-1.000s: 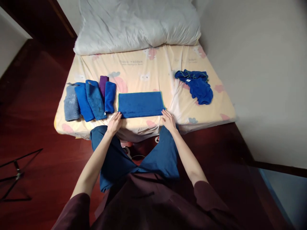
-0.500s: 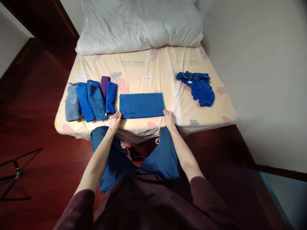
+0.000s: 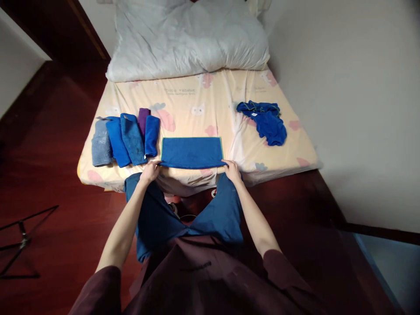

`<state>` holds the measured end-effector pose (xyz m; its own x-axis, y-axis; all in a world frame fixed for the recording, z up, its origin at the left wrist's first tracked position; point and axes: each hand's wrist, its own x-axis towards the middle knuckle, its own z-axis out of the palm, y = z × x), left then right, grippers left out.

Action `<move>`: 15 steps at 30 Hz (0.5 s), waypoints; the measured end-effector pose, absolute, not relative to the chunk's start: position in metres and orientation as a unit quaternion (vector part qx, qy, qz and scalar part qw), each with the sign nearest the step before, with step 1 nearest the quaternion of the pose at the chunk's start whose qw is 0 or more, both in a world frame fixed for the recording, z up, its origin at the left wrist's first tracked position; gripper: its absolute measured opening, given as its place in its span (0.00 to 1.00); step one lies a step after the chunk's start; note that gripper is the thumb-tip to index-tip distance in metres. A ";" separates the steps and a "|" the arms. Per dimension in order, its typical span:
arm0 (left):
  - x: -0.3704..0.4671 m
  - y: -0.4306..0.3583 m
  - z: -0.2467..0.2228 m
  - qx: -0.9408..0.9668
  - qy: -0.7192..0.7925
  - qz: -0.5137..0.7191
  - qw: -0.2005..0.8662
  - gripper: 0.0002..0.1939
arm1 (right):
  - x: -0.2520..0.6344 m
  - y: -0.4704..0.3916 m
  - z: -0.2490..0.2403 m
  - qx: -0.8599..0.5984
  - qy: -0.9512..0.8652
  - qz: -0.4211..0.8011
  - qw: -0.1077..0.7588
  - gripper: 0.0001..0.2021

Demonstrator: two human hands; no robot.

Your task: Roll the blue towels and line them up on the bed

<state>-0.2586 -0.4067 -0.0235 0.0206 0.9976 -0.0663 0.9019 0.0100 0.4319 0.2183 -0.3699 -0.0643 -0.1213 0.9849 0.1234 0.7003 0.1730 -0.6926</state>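
Observation:
A blue towel (image 3: 192, 152) with green edging lies folded into a wide rectangle near the front edge of the bed. My left hand (image 3: 151, 171) pinches its near left corner, and my right hand (image 3: 232, 170) pinches the near right corner. Between my hands the near edge is pulled taut and sags slightly in the middle. Just left of the towel lies a row of folded towels: a grey-blue one (image 3: 101, 144), a bright blue one (image 3: 117, 142), a darker blue one (image 3: 132, 139), a purple one (image 3: 143, 119) and another blue one (image 3: 152, 135).
Crumpled blue cloths (image 3: 271, 124) with green edging lie at the bed's right side. A pale quilt (image 3: 190, 39) is heaped at the back of the patterned bed sheet (image 3: 183, 103). A wall (image 3: 344, 109) rises on the right. A black metal stand (image 3: 22, 240) is on the floor at left.
Both hands have closed on the near corners of the blue towel and drawn it slightly towards me. Its near edge now looks lifted. The head view has shifted a little.

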 end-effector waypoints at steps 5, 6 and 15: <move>-0.255 -0.398 -0.020 0.658 0.717 0.146 0.179 0.18 | 0.215 -0.362 -0.064 -0.635 -0.651 0.255 0.329 0.17; -0.255 -0.399 -0.019 0.656 0.719 0.151 0.177 0.17 | 0.215 -0.362 -0.063 -0.645 -0.643 0.246 0.332 0.16; -0.255 -0.403 -0.023 0.626 0.745 0.140 0.185 0.13 | 0.217 -0.364 -0.065 -0.665 -0.625 0.240 0.332 0.17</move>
